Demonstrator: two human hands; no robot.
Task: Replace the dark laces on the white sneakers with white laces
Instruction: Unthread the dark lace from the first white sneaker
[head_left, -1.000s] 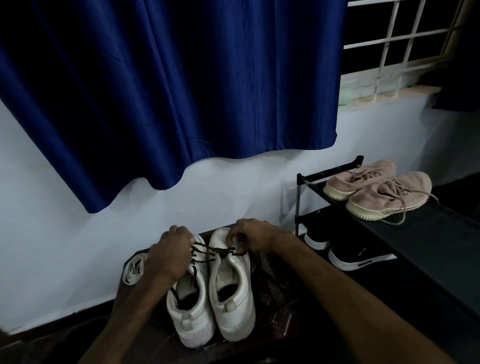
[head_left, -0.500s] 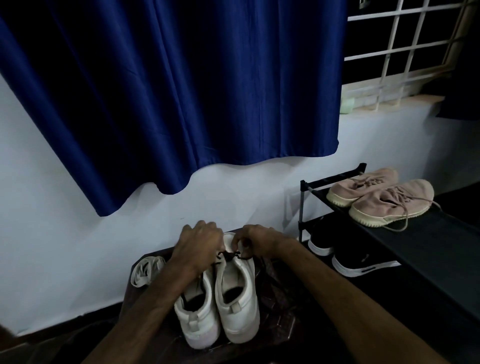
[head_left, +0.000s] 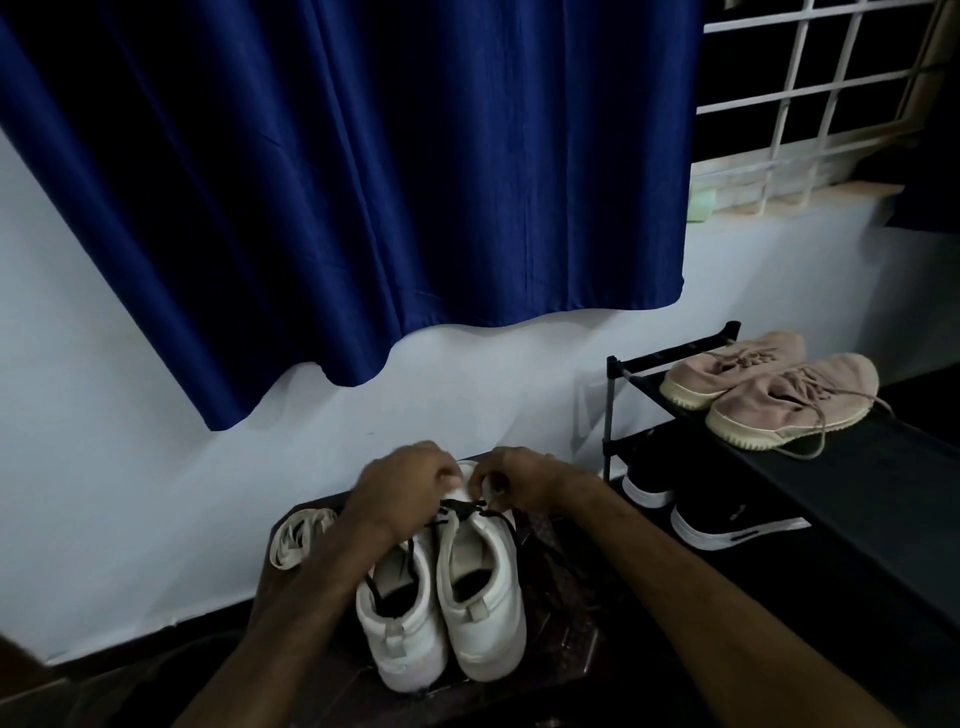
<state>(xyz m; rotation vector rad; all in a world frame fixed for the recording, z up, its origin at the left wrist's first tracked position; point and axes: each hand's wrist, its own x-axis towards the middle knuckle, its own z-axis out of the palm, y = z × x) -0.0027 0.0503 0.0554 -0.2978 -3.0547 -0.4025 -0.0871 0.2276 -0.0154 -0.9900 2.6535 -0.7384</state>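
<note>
The white sneakers (head_left: 483, 587) stand side by side on a dark low table (head_left: 566, 603), heels toward us and toes toward the wall. We see both hands meeting over the toe end of the right-side one. The left hand (head_left: 402, 491) has its fingers curled down onto the dark lace (head_left: 460, 506) and pinches it. The right hand (head_left: 524, 480), fingers also curled, pinches the same lace from the other side. The lace crosses the front eyelets between them, and a little blur hides the fingertips. More dark lace hangs loosely into the opening of the other sneaker. The white laces (head_left: 298, 535) lie bundled on the table's left edge, just beside the left forearm. To the right a black shoe rack (head_left: 613, 415) carries pink sneakers (head_left: 779, 395) on top and black shoes (head_left: 727, 525) below. A blue curtain (head_left: 363, 182) hangs above.
</note>
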